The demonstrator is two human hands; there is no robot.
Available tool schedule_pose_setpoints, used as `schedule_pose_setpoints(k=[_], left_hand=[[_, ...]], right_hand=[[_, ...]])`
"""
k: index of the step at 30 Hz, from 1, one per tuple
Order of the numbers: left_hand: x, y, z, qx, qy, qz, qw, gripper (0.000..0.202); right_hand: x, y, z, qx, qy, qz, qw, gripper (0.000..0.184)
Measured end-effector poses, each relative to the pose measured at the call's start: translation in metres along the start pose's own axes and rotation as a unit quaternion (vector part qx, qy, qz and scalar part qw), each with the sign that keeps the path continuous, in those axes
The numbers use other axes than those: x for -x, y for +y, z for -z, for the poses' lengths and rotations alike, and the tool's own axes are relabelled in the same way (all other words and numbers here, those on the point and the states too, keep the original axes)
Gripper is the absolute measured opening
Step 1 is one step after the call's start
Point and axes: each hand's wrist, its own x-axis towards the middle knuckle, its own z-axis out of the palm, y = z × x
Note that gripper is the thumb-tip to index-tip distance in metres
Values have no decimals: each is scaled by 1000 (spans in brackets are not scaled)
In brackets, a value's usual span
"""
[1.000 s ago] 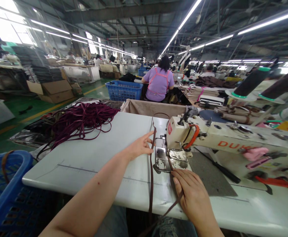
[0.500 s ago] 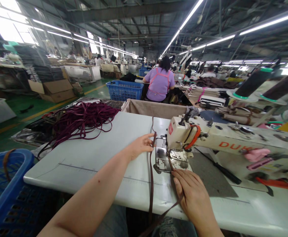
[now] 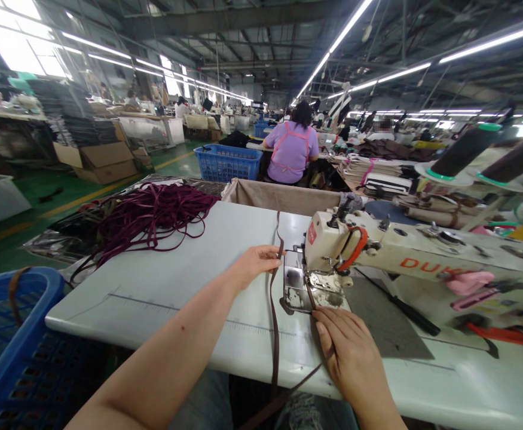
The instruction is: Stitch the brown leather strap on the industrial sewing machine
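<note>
A narrow brown strap [image 3: 275,334] runs down the white sewing table and hangs over its front edge. My left hand [image 3: 261,263] is closed on the strap's upper part, thumb and fingers pinching it left of the metal needle plate [image 3: 294,278]. At the sewing machine [image 3: 333,242], another stretch of brown strap [image 3: 310,294] passes from the presser foot area to my right hand [image 3: 349,346]. That hand rests on the table with its fingers together over the strap, which emerges below the palm and drops towards my lap. The fingertips partly hide it.
A heap of dark purple straps [image 3: 158,218] lies on the table's far left. Blue baskets stand at the left [image 3: 32,286] and ahead [image 3: 229,162]. A black-handled tool [image 3: 416,313] lies under the machine arm. A person in purple [image 3: 290,149] sits ahead, facing away.
My left fingers, earlier spread a little around the strap, have drawn together on it. The right hand and its strap stay almost in place.
</note>
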Motion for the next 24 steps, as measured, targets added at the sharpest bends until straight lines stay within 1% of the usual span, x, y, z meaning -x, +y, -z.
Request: schedule_pose_setpoints(k=[3,7,10,24], left_hand=[[2,3,-1,-2,-1,-2,1000,64],[4,8,-2,-13,2,-9,1000,80],[5,9,-2,-21,-3,-12,1000,86],[6,10,-3,-45,-12,-14,999,91]], right_hand=[[0,0,0,-1,-1,-1,1000,27],[1,1,-1,-1,-7,-4,1000,28],[2,2,-3,3,-9,-7,1000,29],[-1,0,1,6,2,5,1000,27]])
